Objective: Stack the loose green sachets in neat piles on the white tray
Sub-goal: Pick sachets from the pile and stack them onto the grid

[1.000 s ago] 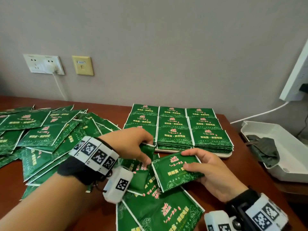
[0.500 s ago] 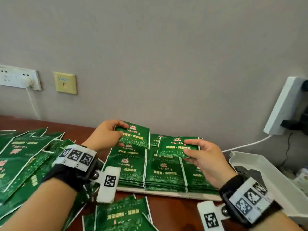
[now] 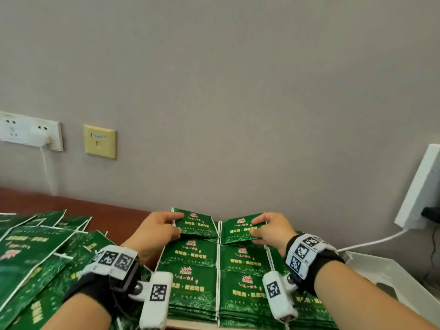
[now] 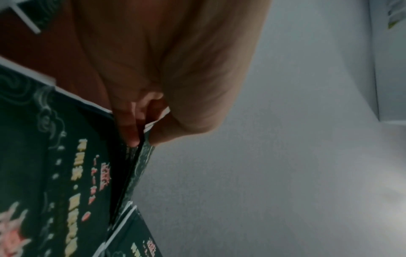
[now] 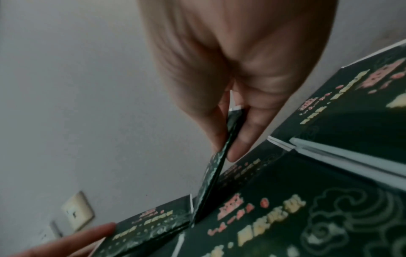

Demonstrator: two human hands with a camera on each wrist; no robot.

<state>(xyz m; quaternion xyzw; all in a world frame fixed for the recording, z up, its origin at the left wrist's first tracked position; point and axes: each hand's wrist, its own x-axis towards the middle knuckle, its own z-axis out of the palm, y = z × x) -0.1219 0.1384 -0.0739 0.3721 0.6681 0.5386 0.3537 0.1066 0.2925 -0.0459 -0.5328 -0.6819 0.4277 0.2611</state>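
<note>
Neat piles of green sachets (image 3: 190,270) cover the white tray (image 3: 190,324), whose front edge shows at the bottom. My left hand (image 3: 157,231) pinches one green sachet (image 3: 197,226) by its left edge over the back-left pile; the left wrist view shows that sachet (image 4: 140,161) edge-on between thumb and fingers. My right hand (image 3: 273,231) pinches a second sachet (image 3: 238,231) by its right edge over the back-middle pile, tilted; this second sachet (image 5: 216,167) is seen edge-on in the right wrist view. A heap of loose sachets (image 3: 35,258) lies at the left.
The brown table (image 3: 71,206) meets a grey wall with a white socket (image 3: 31,131) and a yellow plate (image 3: 100,141). At the right stand a white bin (image 3: 390,277), a white cable (image 3: 371,241) and a white device (image 3: 421,186).
Both hands lifted a sachet each from the loose ones near the table's front and carried them to the tray's back row. The view tilted upward.
</note>
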